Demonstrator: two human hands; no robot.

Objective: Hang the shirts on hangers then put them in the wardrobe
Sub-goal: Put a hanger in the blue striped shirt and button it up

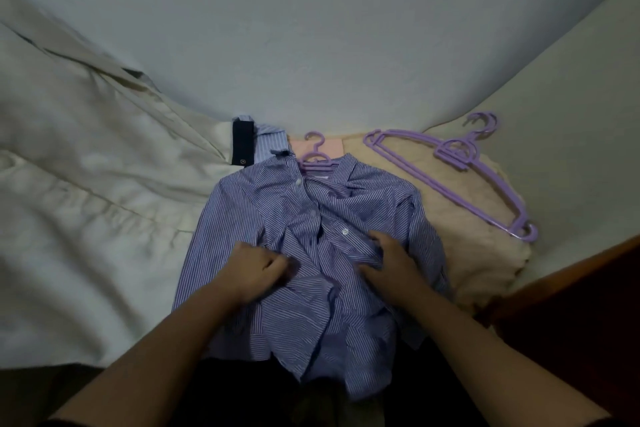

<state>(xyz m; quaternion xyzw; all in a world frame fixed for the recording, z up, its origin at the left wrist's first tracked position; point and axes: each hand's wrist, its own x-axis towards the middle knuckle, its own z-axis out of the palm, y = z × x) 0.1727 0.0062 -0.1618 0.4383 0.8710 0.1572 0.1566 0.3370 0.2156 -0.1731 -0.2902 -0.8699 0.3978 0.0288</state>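
Head view: both hands (258,265) (389,258) on striped shirt (311,218)

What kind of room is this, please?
Probably a bedroom: a striped shirt lies on a bed with a pale sheet against a plain wall, with purple hangers beside it.

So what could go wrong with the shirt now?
The shirt is bunched and creased where the left hand and right hand grip it, so it may hang crooked. Its hanger shows only at the collar and could slip out if the shirt is lifted by the front. Cloth drooping off the bed's edge might drag.
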